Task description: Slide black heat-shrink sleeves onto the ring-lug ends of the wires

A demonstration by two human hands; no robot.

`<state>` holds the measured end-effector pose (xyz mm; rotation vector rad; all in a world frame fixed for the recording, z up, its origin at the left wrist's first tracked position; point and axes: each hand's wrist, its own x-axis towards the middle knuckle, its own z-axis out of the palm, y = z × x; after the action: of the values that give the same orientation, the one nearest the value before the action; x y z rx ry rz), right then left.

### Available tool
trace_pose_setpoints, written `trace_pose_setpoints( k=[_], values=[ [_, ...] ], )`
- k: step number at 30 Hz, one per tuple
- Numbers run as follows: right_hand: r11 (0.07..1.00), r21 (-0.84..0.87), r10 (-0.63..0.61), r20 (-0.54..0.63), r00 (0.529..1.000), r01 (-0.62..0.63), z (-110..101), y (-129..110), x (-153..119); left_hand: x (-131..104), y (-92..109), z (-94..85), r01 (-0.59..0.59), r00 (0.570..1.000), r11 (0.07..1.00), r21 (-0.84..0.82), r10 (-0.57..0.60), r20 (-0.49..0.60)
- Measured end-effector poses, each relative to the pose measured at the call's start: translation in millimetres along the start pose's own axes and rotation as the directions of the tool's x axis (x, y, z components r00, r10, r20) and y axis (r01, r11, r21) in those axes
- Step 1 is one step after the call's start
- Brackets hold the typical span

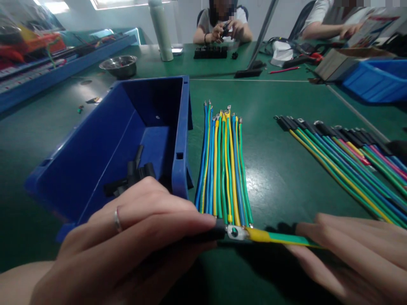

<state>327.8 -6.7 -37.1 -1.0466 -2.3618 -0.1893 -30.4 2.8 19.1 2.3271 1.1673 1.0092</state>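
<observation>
My left hand (136,241), with a ring on one finger, pinches a black sleeve (220,228) whose end meets the tip of a metal ring terminal (235,232). The terminal sits on a yellow-green wire (286,239), which my right hand (352,254) holds between thumb and fingers. Just beyond my hands, a row of blue, yellow and green wires (222,169) with metal terminals lies on the green table. Left of them stands a blue bin (159,101) with several black sleeves (132,171) inside, partly hidden by my left hand.
Wires with black ends (343,161) lie at the right. A metal bowl (119,66), a pale green bottle (161,31) and a metal stand (249,73) are farther back. At the back right are a cardboard box (337,63) and a blue tray (378,80). Two people sit across the table.
</observation>
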Motion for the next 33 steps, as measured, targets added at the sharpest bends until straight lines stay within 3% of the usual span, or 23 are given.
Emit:
trace_pose_setpoints(
  k=[7,13,17,21,26,29,33],
  values=[
    [1.0,0.012,-0.026,0.026,0.999,0.025,-3,-4,-1,19,16,7.4,-0.055,0.993,0.998,-0.003,0.054,-0.1],
    [0.998,0.025,-0.05,0.032,0.998,0.049,-5,-9,5,14,10,6.4,-0.059,0.997,0.998,0.031,0.06,-0.044],
    [0.997,0.053,-0.048,0.002,0.999,0.048,-5,-11,13,4,4,7.1,-0.127,0.992,0.989,0.071,0.127,0.011],
    [0.995,0.086,-0.048,0.053,0.997,0.043,-6,-14,18,-7,-2,8.5,-0.141,0.99,0.984,0.11,0.138,0.036],
    [0.992,0.129,-0.005,-0.004,1.0,0.005,-4,-21,19,-10,1,16.4,-0.227,0.969,0.964,0.141,0.238,-0.067],
    [0.99,0.138,0.003,-0.019,1.0,0.0,-3,-23,19,-7,7,22.7,-0.166,0.969,0.952,0.259,0.207,-0.138],
    [0.994,0.096,-0.043,-0.027,0.999,0.046,-2,-20,15,-7,7,23.1,-0.223,0.955,0.903,0.367,0.279,-0.105]
  ],
)
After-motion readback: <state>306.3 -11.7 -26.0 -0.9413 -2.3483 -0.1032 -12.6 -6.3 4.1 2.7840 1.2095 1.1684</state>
